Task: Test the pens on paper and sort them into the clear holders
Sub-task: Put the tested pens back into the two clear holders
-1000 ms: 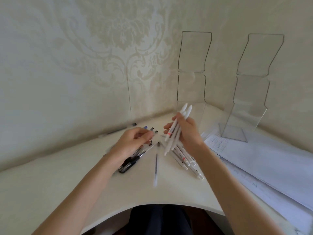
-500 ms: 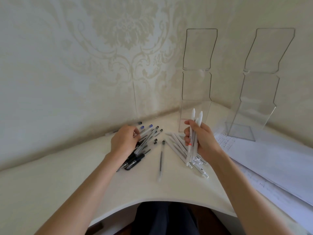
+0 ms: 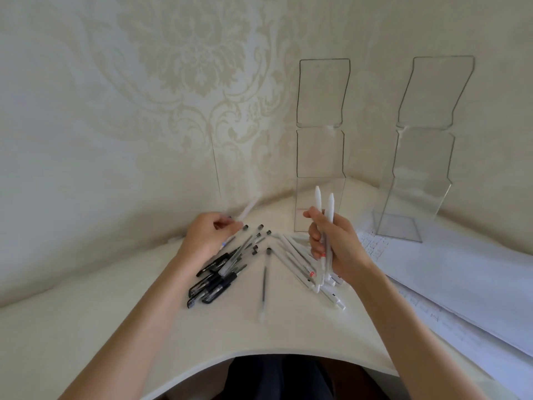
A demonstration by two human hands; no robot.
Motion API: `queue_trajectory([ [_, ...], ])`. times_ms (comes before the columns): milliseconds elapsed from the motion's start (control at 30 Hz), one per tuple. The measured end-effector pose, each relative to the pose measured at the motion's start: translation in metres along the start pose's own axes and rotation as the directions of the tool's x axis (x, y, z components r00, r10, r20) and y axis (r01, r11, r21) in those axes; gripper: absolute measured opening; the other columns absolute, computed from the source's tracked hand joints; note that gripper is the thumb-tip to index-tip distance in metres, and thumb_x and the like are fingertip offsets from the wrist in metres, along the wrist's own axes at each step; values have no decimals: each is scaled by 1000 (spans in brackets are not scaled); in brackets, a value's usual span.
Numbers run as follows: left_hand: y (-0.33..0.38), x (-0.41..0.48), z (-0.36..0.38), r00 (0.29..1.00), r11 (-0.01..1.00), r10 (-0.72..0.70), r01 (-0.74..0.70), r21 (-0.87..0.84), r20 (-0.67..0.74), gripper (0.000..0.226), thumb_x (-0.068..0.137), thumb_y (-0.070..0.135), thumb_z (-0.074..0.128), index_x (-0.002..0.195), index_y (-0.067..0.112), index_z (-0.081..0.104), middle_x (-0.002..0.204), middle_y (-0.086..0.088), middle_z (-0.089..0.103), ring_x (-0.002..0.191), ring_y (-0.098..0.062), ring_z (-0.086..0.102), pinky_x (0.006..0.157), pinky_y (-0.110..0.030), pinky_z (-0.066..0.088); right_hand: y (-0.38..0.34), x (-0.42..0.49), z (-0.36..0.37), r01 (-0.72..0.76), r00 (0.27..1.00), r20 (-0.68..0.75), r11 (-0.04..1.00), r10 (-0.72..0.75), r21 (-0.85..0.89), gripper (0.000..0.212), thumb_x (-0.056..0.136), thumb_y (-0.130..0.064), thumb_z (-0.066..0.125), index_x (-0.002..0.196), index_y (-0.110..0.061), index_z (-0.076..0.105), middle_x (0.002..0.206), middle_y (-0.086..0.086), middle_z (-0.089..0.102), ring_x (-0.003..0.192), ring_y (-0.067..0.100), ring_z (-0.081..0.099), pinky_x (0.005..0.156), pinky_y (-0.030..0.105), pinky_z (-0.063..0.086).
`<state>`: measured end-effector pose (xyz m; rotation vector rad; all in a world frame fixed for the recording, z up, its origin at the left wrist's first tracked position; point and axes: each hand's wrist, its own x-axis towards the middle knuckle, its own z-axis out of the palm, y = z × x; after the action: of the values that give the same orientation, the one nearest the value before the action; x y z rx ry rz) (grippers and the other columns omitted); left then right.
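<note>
Right hand (image 3: 334, 246) clamped round white pens (image 3: 324, 223), upright; left hand (image 3: 207, 238) seemingly pinching blurred pen (image 3: 246, 210). Risk: loose grip, bundle slips among loose pens (image 3: 297, 255) on bench (image 3: 144, 313), muddling sort.

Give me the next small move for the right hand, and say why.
Probably swing the right hand over to the paper at its right and try one pen there. It grips white pens upright, clear of the table; the left holder and right holder stand empty, and testing comes before sorting. The left hand seems to pinch another, blurred pen.
</note>
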<state>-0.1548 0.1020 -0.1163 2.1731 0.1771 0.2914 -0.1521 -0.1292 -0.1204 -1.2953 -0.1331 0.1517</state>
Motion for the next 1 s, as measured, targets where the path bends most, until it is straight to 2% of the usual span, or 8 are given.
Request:
queue_trajectory([
  [133, 44, -24, 14, 939, 977, 212, -206, -51, 271, 9, 79, 30, 72, 76, 23, 67, 71, 7, 65, 63, 1, 55, 58, -10, 40, -15, -2, 6, 118, 993, 35, 989, -116, -85, 38, 90, -23, 61, 102, 12, 54, 55, 2, 35, 43, 12, 30, 39, 23, 28],
  [233, 58, -29, 35, 888, 960, 280, -257, -112, 363, 8, 81, 26, 70, 80, 19, 67, 76, 4, 64, 62, 4, 53, 61, -11, 40, -23, -5, 5, 186, 982, -2, 978, -187, -94, 26, 92, -20, 59, 89, 6, 60, 50, 1, 34, 39, 12, 30, 38, 24, 28],
  [433, 63, -12, 37, 949, 938, 287, -251, -239, 130, 4, 88, 32, 60, 89, 30, 64, 86, 12, 63, 69, 1, 54, 57, -6, 38, -81, 18, -7, 413, 872, -293, 911, -392, 10, 25, 97, -25, 51, 78, -12, 59, 59, 1, 55, 55, 14, 54, 55, 25, 46],
  [533, 58, 2, 22, 958, 949, 264, -237, -210, 113, 16, 89, 38, 56, 94, 28, 66, 86, 12, 64, 70, -1, 57, 61, -15, 41, -118, 52, -4, 561, 811, -304, 811, -500, 164, 23, 99, -23, 47, 82, -14, 60, 70, -5, 60, 70, 9, 60, 81, 27, 50],
  [600, 49, 8, 17, 964, 956, 234, -205, -211, 122, 14, 88, 40, 57, 91, 30, 66, 86, 12, 64, 71, -3, 58, 65, -21, 43, -124, 74, 2, 596, 784, -261, 801, -563, 63, 22, 100, -22, 45, 85, -14, 60, 75, -5, 63, 79, 13, 59, 84, 27, 49],
  [733, 14, 15, 16, 984, 985, 167, -169, 20, 60, 7, 86, 26, 62, 91, 21, 66, 93, 4, 63, 78, -7, 57, 64, -16, 39, -103, 103, 6, 480, 803, -223, 821, -553, -308, 19, 100, -25, 46, 90, -19, 61, 79, -3, 63, 73, 5, 58, 76, 25, 47],
  [833, -16, 16, 13, 994, 979, 101, -109, 172, 51, 11, 83, 23, 66, 92, 19, 63, 98, 0, 61, 78, -7, 53, 64, -16, 37, -85, 108, 0, 397, 829, -241, 835, -504, -382, 6, 93, -17, 55, 91, -21, 58, 82, 0, 62, 77, 10, 58, 77, 28, 46],
  [1000, -37, 13, 13, 967, 939, 40, -122, 321, 250, 23, 75, 35, 74, 90, 23, 61, 96, 1, 57, 82, -9, 52, 71, -23, 37, -82, 94, 0, 436, 837, -190, 835, -513, -335, 22, 88, -6, 62, 107, -11, 54, 91, -5, 59, 83, 3, 58, 77, 14, 46],
])
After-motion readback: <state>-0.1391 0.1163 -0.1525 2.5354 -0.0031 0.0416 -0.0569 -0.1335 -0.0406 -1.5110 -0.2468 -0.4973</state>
